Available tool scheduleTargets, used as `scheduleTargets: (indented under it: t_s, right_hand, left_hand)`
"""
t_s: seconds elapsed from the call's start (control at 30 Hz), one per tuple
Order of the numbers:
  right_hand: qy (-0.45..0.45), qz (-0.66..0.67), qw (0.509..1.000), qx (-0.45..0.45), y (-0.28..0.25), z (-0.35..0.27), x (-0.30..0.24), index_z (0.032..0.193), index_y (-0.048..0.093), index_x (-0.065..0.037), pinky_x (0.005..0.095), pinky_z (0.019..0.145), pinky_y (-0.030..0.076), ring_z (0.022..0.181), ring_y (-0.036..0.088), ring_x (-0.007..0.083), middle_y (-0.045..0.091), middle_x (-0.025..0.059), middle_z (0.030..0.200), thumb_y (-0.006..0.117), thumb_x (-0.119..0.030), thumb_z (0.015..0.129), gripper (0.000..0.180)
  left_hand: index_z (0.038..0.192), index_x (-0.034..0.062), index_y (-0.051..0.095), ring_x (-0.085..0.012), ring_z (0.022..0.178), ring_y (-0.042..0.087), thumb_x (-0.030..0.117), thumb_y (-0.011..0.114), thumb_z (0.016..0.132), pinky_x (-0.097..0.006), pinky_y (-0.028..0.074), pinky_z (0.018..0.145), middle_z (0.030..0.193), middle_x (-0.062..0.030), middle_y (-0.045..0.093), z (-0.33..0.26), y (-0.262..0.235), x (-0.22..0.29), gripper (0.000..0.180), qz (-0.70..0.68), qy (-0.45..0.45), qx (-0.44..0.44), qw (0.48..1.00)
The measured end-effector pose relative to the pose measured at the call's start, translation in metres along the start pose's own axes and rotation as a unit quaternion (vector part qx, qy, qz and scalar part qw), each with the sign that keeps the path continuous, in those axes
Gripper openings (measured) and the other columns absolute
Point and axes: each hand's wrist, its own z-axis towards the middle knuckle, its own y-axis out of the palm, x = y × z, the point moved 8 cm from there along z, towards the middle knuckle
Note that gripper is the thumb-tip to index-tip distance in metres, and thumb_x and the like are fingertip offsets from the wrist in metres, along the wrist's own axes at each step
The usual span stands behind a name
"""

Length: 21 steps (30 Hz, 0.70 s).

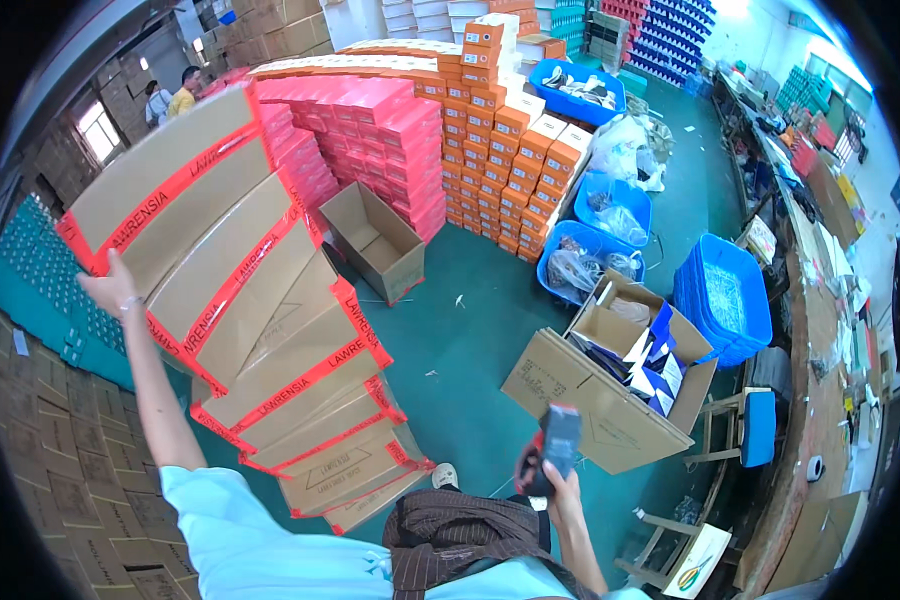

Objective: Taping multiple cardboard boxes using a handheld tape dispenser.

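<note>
A tall, leaning row of flattened-looking brown cartons (270,310), sealed with red printed tape, fills the left side in front of me. With my left arm stretched out, my left hand (112,288) grips the edge of the upper carton (175,190), thumb on its taped side. Low in the middle, my right hand (562,488) is wrapped around a dark handheld tool with red on it (560,440), which looks like a tape dispenser. That tool is held clear of the cartons. Its underside and some of my fingers are hidden.
An open empty carton (375,245) stands beyond the row. At right sits an open carton (610,390) with blue-and-white pieces. Further off are blue tubs (725,300), orange boxes (485,140) and pink boxes (390,150). A workbench (820,330) and stools (685,550) line the right.
</note>
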Motion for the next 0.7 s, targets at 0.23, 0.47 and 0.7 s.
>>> scheduleTargets:
  t_s: [0.23,0.47,0.7]
  right_hand:
    - [-0.076,0.181,0.944,0.266,-0.163,-0.071,0.049,0.109,0.053,0.004,0.0389,0.078,0.054,0.080,0.065,0.0255,0.064,0.0138,0.089,0.063,-0.006,0.082,0.032]
    - [-0.086,-0.170,0.923,0.335,-0.271,-0.024,0.000,0.107,0.060,0.001,0.0337,0.082,0.051,0.090,0.065,0.0199,0.066,0.0104,0.098,0.074,-0.009,0.073,0.038]
    - [-0.195,-0.710,0.638,0.225,-0.399,0.114,-0.029,0.094,0.058,0.006,0.0465,0.095,0.041,0.107,0.054,0.0391,0.060,0.0247,0.104,0.074,-0.013,0.060,0.042]
  left_hand:
    - [0.132,-0.0028,0.044,-0.0273,0.129,0.041,0.020,0.070,0.080,-0.039,0.031,0.108,0.139,-0.0179,0.043,-0.354,0.013,0.174,0.062,-0.378,0.070,-0.509,0.770]
    - [0.141,0.0023,0.032,-0.0350,0.132,0.037,0.034,0.076,0.076,-0.042,0.033,0.107,0.144,-0.0218,0.035,-0.716,-0.072,0.232,0.084,-0.233,-0.009,-0.840,0.490]
    - [0.148,0.0098,-0.009,-0.0334,0.140,0.020,0.066,0.069,0.070,-0.058,0.032,0.102,0.153,-0.0201,0.013,-0.986,-0.170,0.302,0.124,-0.082,-0.178,-0.916,0.350]
